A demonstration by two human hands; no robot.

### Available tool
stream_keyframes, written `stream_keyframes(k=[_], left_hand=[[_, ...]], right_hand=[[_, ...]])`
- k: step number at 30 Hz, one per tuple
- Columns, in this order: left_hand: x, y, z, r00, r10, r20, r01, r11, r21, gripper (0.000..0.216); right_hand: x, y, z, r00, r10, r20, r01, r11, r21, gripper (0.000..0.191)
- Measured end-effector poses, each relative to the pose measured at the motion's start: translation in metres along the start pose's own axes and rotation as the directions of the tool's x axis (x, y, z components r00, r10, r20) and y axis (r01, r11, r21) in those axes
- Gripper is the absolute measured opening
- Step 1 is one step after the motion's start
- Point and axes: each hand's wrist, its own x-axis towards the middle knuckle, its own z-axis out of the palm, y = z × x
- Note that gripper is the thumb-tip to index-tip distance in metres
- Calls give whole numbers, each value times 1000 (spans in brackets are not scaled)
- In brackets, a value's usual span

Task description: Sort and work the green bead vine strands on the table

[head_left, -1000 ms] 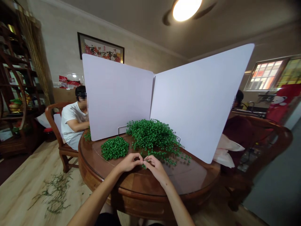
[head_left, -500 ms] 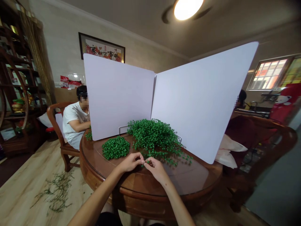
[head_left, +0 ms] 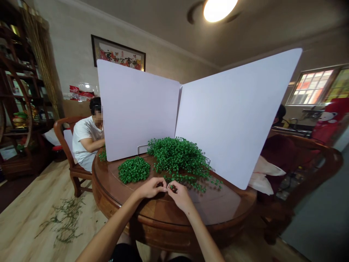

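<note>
My left hand (head_left: 155, 187) and my right hand (head_left: 177, 193) meet fingertip to fingertip above the table's near side, both pinched closed. A small green berry-like bit (head_left: 171, 187) shows among the right fingers; what the left fingertips pinch is too small to make out. Just beyond the hands lies a large heap of green berry-like sprigs (head_left: 177, 154) on thin stems, some straggling to the right. To its left sits a smaller, denser pile of green berry-like pieces (head_left: 133, 170).
Two white panels (head_left: 139, 112) stand in a V on the round wooden table (head_left: 218, 211), with wire feet. Behind the left panel a person (head_left: 88, 136) sits on a wooden chair; another is partly hidden at right. Bare stems (head_left: 67, 220) litter the floor at left.
Both hands stay together in nearly the same place, the fingertips shifting only slightly. The view has moved a little; the piles look the same.
</note>
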Motion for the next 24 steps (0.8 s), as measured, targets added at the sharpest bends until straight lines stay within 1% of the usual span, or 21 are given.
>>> stream_keyframes(k=[3, 4, 5, 6, 7, 8, 9, 11, 12, 14, 16, 17, 18, 19, 20, 21, 23, 24], left_hand=[[-2, 2, 3, 999, 4, 46, -2, 999, -45, 27], [-1, 2, 4, 999, 6, 33, -4, 999, -54, 27], [0, 1, 5, 1000, 10, -10, -11, 998, -55, 26], [2, -1, 5, 997, 16, -80, -20, 999, -45, 25], [5, -3, 4, 985, 22, -169, -26, 999, -21, 24], [7, -7, 3, 964, 25, -264, -21, 1000, 20, 21], [9, -12, 1, 934, 28, -357, 0, 997, 77, 18], [11, -22, -5, 857, 22, -515, 104, 971, 214, 10], [10, -26, -8, 806, 11, -591, 186, 944, 271, 7], [5, -34, -16, 685, -24, -728, 382, 863, 332, 4], [-1, -37, -23, 563, -61, -824, 557, 765, 324, 4], [-3, -37, -25, 521, -73, -851, 611, 728, 312, 4], [-4, -35, -26, 504, -82, -860, 633, 712, 303, 3], [-4, -33, -25, 521, -93, -848, 621, 723, 303, 4], [-4, -29, -23, 572, -103, -814, 575, 758, 308, 7], [-3, -24, -20, 651, -107, -751, 494, 811, 313, 11], [0, -13, -12, 835, -70, -546, 264, 921, 285, 21], [1, -8, -7, 900, -28, -434, 150, 956, 251, 26]], right_hand=[[3, 0, 0, 995, 6, -99, -16, 995, -101, 9], [4, 1, -1, 994, 12, -113, -23, 995, -101, 8], [5, 1, -1, 994, 20, -107, -28, 997, -76, 9], [5, 2, -2, 996, 31, -86, -34, 999, -32, 11], [5, 2, -3, 997, 42, -59, -41, 999, 21, 14], [5, 2, -4, 998, 53, -36, -50, 996, 75, 17], [4, 2, -4, 998, 60, -20, -57, 991, 124, 19], [3, 2, -5, 998, 62, -2, -60, 980, 188, 21], [3, 1, -5, 998, 62, 3, -61, 977, 205, 22], [2, 0, -5, 997, 76, 9, -76, 972, 222, 23], [2, -2, -6, 994, 108, 16, -109, 962, 252, 25], [2, -2, -6, 992, 124, 18, -124, 952, 279, 27], [2, -3, -6, 990, 136, 22, -136, 941, 310, 29], [3, -3, -6, 989, 145, 26, -145, 929, 340, 30], [3, -3, -7, 988, 150, 31, -151, 919, 365, 32], [3, -3, -7, 988, 152, 35, -154, 911, 382, 33], [3, -3, -6, 988, 149, 41, -153, 905, 398, 35], [3, -2, -6, 988, 147, 43, -152, 904, 400, 36]])
